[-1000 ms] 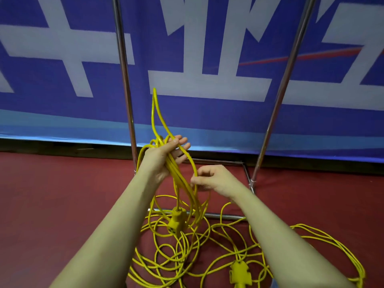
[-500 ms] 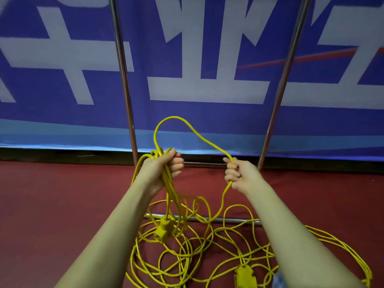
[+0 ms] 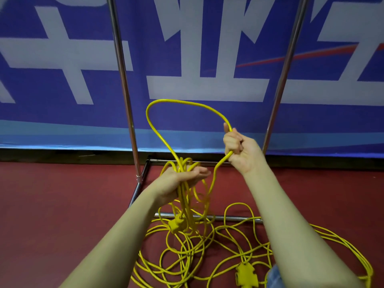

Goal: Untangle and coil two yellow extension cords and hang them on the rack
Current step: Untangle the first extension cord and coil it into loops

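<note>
My left hand (image 3: 182,177) holds a bunch of coiled loops of a yellow extension cord (image 3: 185,196), palm up, and the loops hang below it with a yellow socket end (image 3: 176,223) dangling near the floor. My right hand (image 3: 239,149) grips a single strand of the same cord, raised higher and to the right. A big loop (image 3: 166,102) arcs between the two hands. More yellow cord lies tangled on the floor (image 3: 207,256), with a second yellow socket block (image 3: 246,274) at the lower right.
A metal rack stands right ahead: left upright pole (image 3: 122,80), right upright pole (image 3: 284,75) and a base bar (image 3: 220,217) on the red floor (image 3: 52,204). A blue banner with white characters (image 3: 197,59) hangs behind it.
My right hand has moved up and to the right along the strand, widening the loop. My left hand has dropped a little and turned palm up under the coils.
</note>
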`<move>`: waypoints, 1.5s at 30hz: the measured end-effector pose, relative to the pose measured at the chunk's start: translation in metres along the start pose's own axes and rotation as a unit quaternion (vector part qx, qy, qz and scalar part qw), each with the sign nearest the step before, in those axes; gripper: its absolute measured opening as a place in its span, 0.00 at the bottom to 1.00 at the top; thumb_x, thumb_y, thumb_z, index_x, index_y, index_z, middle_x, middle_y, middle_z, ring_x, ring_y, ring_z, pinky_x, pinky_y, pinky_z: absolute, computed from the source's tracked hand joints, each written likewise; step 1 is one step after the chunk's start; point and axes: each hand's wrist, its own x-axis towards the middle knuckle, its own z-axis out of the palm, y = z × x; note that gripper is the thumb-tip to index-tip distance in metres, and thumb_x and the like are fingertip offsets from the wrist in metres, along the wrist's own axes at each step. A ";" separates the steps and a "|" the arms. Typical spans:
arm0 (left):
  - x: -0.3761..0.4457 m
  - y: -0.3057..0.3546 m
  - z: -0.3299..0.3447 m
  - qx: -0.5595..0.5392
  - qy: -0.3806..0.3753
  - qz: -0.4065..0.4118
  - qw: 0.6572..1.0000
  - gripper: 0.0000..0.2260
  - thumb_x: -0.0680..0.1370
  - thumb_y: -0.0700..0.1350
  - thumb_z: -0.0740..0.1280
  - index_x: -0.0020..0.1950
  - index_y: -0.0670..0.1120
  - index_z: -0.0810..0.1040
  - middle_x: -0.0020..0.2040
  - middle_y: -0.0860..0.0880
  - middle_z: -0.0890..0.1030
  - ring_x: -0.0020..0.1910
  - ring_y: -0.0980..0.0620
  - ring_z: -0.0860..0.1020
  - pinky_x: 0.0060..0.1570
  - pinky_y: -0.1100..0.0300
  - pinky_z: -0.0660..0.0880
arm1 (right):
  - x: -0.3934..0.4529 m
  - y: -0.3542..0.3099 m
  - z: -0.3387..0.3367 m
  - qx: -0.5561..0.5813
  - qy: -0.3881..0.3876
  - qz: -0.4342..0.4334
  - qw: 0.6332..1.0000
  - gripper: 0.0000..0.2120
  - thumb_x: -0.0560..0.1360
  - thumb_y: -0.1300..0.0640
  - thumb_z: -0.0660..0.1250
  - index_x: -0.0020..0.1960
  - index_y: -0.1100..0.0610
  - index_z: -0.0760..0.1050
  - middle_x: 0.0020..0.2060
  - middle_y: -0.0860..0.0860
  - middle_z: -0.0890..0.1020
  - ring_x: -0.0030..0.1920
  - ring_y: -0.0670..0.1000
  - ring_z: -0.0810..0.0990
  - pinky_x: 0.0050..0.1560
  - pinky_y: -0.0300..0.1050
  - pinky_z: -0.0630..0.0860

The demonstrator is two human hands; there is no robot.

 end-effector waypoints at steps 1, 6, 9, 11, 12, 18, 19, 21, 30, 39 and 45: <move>0.000 -0.002 0.001 0.012 -0.008 0.001 1.000 0.11 0.72 0.40 0.71 0.53 0.39 0.82 0.55 0.42 0.83 0.58 0.48 0.80 0.63 0.60 0.74 | 0.001 0.000 0.000 0.021 -0.009 0.009 1.000 0.17 0.79 0.62 0.53 0.40 0.71 0.75 0.19 0.51 0.64 0.24 0.40 0.52 0.12 0.37 0.56; 0.001 -0.001 0.013 0.002 -0.037 0.004 0.999 0.06 0.72 0.35 0.70 0.42 0.44 0.85 0.46 0.42 0.85 0.49 0.46 0.82 0.56 0.56 0.76 | 0.011 0.003 -0.006 0.084 -0.018 -0.013 0.996 0.20 0.83 0.60 0.50 0.41 0.71 0.74 0.18 0.51 0.64 0.14 0.46 0.57 0.13 0.35 0.54; 0.002 0.003 0.019 -0.019 -0.001 0.005 1.000 0.08 0.73 0.33 0.68 0.40 0.44 0.84 0.37 0.46 0.83 0.37 0.49 0.84 0.45 0.56 0.80 | 0.015 0.007 -0.007 0.045 0.021 -0.079 0.996 0.17 0.83 0.60 0.50 0.44 0.68 0.71 0.20 0.51 0.66 0.15 0.46 0.62 0.15 0.35 0.59; 0.006 0.005 0.023 -0.034 0.033 0.008 0.999 0.06 0.76 0.32 0.65 0.43 0.40 0.81 0.34 0.46 0.82 0.34 0.50 0.83 0.40 0.56 0.81 | 0.015 0.008 -0.011 -0.029 0.061 -0.117 0.991 0.16 0.83 0.57 0.52 0.45 0.66 0.71 0.26 0.54 0.72 0.22 0.48 0.70 0.21 0.35 0.70; 0.008 0.007 0.023 -0.052 0.054 0.012 0.997 0.06 0.76 0.32 0.65 0.44 0.39 0.80 0.34 0.46 0.82 0.34 0.50 0.83 0.39 0.57 0.81 | 0.015 0.009 -0.014 -0.082 0.080 -0.124 0.986 0.17 0.83 0.54 0.53 0.44 0.65 0.71 0.30 0.56 0.75 0.29 0.50 0.75 0.26 0.38 0.75; 0.018 0.018 0.021 -0.167 0.159 0.052 0.972 0.13 0.76 0.31 0.66 0.33 0.42 0.81 0.30 0.45 0.80 0.30 0.50 0.83 0.33 0.59 0.81 | 0.003 0.029 -0.044 -0.447 0.132 -0.045 0.884 0.12 0.81 0.56 0.58 0.43 0.60 0.74 0.35 0.53 0.80 0.37 0.49 0.78 0.38 0.38 0.73; 0.018 0.020 0.020 -0.178 0.171 0.063 0.967 0.13 0.76 0.31 0.66 0.33 0.42 0.80 0.30 0.44 0.79 0.30 0.50 0.83 0.32 0.58 0.81 | -0.002 0.034 -0.045 -0.507 0.102 -0.014 0.856 0.12 0.81 0.57 0.58 0.43 0.59 0.75 0.35 0.52 0.81 0.38 0.49 0.79 0.40 0.38 0.72; 0.015 0.024 0.015 -0.173 0.188 0.082 0.963 0.06 0.76 0.32 0.67 0.40 0.40 0.77 0.30 0.44 0.78 0.30 0.51 0.83 0.28 0.58 0.80 | -0.008 0.042 -0.046 -0.579 0.024 0.027 0.814 0.09 0.80 0.59 0.59 0.43 0.57 0.75 0.34 0.49 0.82 0.37 0.46 0.80 0.41 0.36 0.72; 0.008 0.029 0.004 -0.161 0.189 0.090 0.965 0.02 0.77 0.37 0.67 0.46 0.38 0.77 0.39 0.43 0.82 0.34 0.51 0.83 0.31 0.59 0.80 | 0.005 0.069 -0.045 -0.635 0.025 -0.124 0.762 0.10 0.71 0.69 0.70 0.38 0.59 0.72 0.33 0.52 0.80 0.30 0.42 0.79 0.39 0.35 0.77; -0.002 0.033 0.001 -0.123 0.186 0.016 0.975 0.10 0.80 0.43 0.64 0.41 0.39 0.78 0.26 0.51 0.75 0.20 0.58 0.72 0.22 0.67 0.70 | 0.008 0.031 -0.059 -0.560 0.199 -0.364 0.718 0.06 0.79 0.65 0.61 0.43 0.62 0.72 0.32 0.53 0.75 0.23 0.40 0.74 0.27 0.35 0.74; -0.003 0.037 -0.009 -0.092 0.177 0.047 0.979 0.12 0.81 0.46 0.63 0.41 0.41 0.76 0.23 0.53 0.70 0.19 0.58 0.65 0.23 0.66 0.67 | 0.011 0.007 -0.083 -0.757 0.175 -0.308 0.550 0.08 0.77 0.65 0.62 0.44 0.63 0.79 0.31 0.54 0.75 0.34 0.50 0.70 0.35 0.44 0.63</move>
